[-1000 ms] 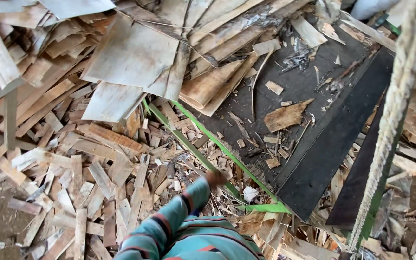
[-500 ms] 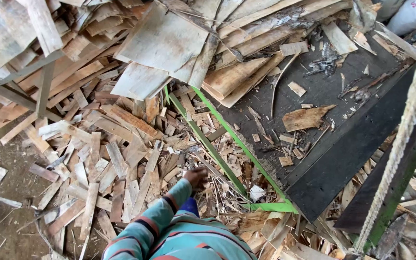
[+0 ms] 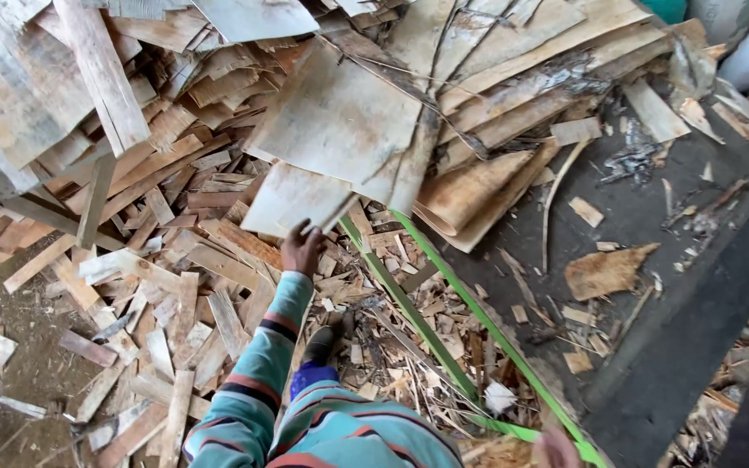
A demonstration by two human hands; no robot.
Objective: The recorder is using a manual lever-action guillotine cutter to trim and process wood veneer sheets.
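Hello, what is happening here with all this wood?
A person in a striped sleeve reaches the left hand to the edge of a thin veneer sheet in a heap of wood scraps. The right hand is low by the green frame of a dark table.

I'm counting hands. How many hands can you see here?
2: the left hand reaches up to a thin wood sheet; part of the right hand shows at the bottom edge, by the green frame.

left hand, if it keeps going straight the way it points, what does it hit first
Most likely the pale veneer sheet lying just beyond the left hand; its fingertips look at or on that sheet's near edge, though depth is unclear.
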